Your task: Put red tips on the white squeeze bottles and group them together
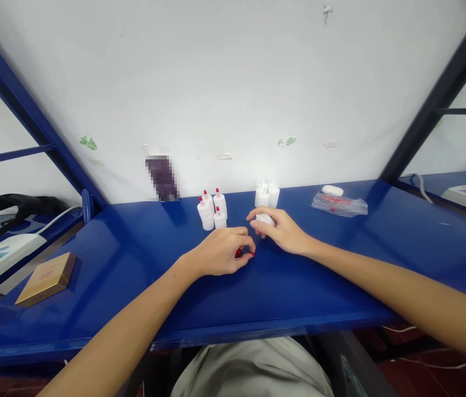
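Note:
My left hand (225,251) is closed just above the blue table, thumb and forefinger pinched together. Bits of red show at its fingers, a small red cap (238,252) among them. To its right, my right hand (285,229) is wrapped round a small white plastic bottle (265,219), whose tip is hidden by the fingers. Behind my left hand stand several white bottles with red caps (219,219), upright in a group. Beyond my right hand is another group of white bottles (262,197), with white nozzles and no red on top.
At the right back lie a clear plastic bag (340,204) with red pieces inside and a white oval case (332,191). A gold box (47,279) rests on the left of the blue table (291,295). Blue metal posts (38,105) and power strips (5,255) flank it.

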Tool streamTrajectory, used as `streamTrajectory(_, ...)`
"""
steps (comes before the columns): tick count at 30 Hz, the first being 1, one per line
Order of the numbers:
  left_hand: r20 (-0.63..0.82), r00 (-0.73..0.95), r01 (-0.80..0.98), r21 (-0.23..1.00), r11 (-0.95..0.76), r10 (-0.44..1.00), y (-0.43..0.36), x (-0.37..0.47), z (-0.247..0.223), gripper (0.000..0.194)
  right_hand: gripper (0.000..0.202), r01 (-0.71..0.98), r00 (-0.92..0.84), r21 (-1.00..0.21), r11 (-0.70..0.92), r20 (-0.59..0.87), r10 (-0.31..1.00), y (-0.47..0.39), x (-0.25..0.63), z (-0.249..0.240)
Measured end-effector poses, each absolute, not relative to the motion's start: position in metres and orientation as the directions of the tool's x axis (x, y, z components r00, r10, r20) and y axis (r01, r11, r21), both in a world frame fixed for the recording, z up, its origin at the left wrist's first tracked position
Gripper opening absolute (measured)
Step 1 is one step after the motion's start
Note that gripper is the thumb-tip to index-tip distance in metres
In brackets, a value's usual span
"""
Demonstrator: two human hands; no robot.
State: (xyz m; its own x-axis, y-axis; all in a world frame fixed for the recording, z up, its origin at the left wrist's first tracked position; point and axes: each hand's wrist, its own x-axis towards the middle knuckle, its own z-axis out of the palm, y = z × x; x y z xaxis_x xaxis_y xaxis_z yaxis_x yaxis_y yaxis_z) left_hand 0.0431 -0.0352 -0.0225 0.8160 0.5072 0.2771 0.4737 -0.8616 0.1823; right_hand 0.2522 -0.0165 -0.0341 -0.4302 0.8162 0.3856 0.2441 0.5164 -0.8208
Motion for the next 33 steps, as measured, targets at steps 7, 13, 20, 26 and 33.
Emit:
streamTrajectory(7,0.65,0.553,0.448,0.295,-0.844,0.52,-0.034,0.045,-0.02,0.009,0.023,0.308,-0.475,-0.745,0.591,0.418,0.774,-0.016,0.256,-0.034)
streamTrajectory(13,0.759,0.425,0.376,0.347,-0.859,0.493,-0.035,0.048,-0.02,0.007,0.029,0.365,-0.554,-0.67,0.646,0.402,0.729,-0.021,0.257,-0.031)
streamTrajectory(20,0.728,0.494,0.358,0.328,-0.874,0.476,-0.038,0.05,-0.021,0.007,0.045,0.371,-0.562,-0.647,0.666,0.415,0.716,-0.021,0.257,-0.032)
streamTrajectory(26,0.643,0.568,0.369,0.359,-0.857,0.514,-0.038,0.049,-0.025,0.01,0.052,0.455,-0.542,-0.644,0.615,0.348,0.765,-0.02,0.256,-0.033)
streamTrajectory(33,0.547,0.631,0.348,0.435,-0.831,0.551,-0.039,0.049,-0.032,0.018,0.057,0.443,-0.568,-0.627,0.641,0.358,0.742,-0.024,0.253,-0.031)
